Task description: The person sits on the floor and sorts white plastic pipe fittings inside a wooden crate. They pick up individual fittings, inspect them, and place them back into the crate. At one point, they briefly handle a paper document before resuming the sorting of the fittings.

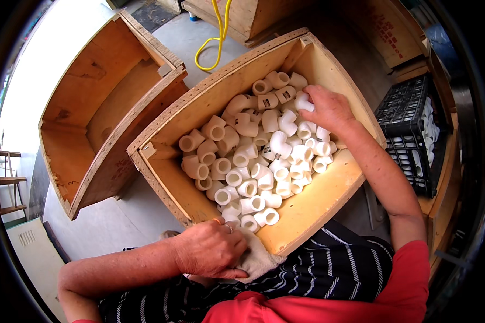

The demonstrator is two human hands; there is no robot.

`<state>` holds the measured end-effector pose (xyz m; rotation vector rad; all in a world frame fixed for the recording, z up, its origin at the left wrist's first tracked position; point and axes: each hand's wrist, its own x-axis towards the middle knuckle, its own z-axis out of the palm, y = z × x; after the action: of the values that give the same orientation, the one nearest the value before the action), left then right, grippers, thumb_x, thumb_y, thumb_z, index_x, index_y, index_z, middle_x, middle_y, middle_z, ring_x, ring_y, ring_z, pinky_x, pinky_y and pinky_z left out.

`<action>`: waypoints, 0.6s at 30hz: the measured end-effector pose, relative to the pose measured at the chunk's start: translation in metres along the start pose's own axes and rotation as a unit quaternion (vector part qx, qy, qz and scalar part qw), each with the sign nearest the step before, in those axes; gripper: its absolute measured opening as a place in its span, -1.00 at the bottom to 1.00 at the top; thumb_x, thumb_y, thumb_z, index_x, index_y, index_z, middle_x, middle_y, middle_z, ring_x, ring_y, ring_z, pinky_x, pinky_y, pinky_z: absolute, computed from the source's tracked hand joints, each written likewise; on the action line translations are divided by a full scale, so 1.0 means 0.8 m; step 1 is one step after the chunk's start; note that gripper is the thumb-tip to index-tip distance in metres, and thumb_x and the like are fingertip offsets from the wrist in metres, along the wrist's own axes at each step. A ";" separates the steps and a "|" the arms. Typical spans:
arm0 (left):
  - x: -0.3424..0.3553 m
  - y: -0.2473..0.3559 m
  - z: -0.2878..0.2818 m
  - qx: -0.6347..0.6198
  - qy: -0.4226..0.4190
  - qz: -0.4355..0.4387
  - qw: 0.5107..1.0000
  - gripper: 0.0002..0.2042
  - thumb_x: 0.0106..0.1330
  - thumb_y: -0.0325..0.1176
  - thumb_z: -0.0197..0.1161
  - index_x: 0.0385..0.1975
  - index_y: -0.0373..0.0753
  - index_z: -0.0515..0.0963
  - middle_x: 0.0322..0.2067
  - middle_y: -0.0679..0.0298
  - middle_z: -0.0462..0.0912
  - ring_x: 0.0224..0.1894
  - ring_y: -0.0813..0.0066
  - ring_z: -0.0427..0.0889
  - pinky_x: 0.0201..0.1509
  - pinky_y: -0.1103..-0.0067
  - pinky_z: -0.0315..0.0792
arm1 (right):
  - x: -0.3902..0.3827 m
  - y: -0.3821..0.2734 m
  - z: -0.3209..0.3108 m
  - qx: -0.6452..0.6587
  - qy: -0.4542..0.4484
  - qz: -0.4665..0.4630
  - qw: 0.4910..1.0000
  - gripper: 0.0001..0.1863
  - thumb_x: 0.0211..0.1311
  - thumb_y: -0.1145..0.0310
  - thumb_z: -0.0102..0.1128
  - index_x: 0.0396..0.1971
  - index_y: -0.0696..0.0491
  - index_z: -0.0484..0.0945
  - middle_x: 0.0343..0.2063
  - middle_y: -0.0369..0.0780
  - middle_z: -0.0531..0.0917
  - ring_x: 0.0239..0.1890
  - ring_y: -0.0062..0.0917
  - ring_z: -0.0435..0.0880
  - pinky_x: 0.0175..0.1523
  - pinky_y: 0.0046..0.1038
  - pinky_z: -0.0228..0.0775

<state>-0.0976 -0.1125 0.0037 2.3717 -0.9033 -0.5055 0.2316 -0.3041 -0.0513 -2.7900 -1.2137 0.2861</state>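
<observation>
A plywood box [328, 204] in front of me holds a heap of white plastic elbow pipe fittings [248, 188]. My right hand [326, 111] is inside its far right part, fingers closed on a white elbow fitting [304, 103]. My left hand [210, 247] is closed on a beige cloth [261, 261] at the box's near left corner, over my striped black trousers.
An empty wooden box [75, 126] stands at the left. A yellow cord [221, 40] lies behind. At the right, a black plastic crate [401, 105] holds white pieces beside wooden boxes [380, 32]. A wooden ladder-like frame [9, 179] stands at far left.
</observation>
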 end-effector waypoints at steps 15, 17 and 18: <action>0.001 -0.001 0.001 -0.001 0.016 0.006 1.000 -0.41 0.32 0.27 0.14 -0.36 -0.28 0.51 -0.40 0.19 0.56 -0.33 0.20 0.64 -0.21 0.37 0.52 | -0.005 0.009 0.011 -0.069 0.027 -0.067 0.995 -0.48 0.10 0.21 0.43 0.07 -0.05 0.49 -0.13 -0.22 0.58 -0.08 -0.27 0.67 -0.06 -0.24 0.56; 0.001 0.000 -0.002 -0.002 -0.006 -0.001 1.000 -0.41 0.32 0.27 0.15 -0.36 -0.28 0.51 -0.40 0.18 0.56 -0.31 0.20 0.64 -0.20 0.37 0.52 | -0.005 0.007 0.012 -0.083 0.031 -0.070 0.994 -0.48 0.08 0.23 0.44 0.06 -0.04 0.50 -0.15 -0.22 0.59 -0.11 -0.27 0.68 -0.08 -0.24 0.56; 0.001 0.000 -0.003 -0.003 -0.016 -0.004 1.000 -0.41 0.32 0.27 0.15 -0.36 -0.29 0.51 -0.40 0.18 0.56 -0.30 0.20 0.64 -0.19 0.37 0.52 | -0.004 0.006 0.012 -0.093 0.023 -0.073 0.993 -0.49 0.08 0.23 0.44 0.05 -0.03 0.51 -0.16 -0.22 0.59 -0.12 -0.27 0.68 -0.09 -0.25 0.57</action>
<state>-0.0955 -0.1122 0.0056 2.3688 -0.9059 -0.5510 0.2308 -0.3098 -0.0611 -2.8198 -1.4961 0.1010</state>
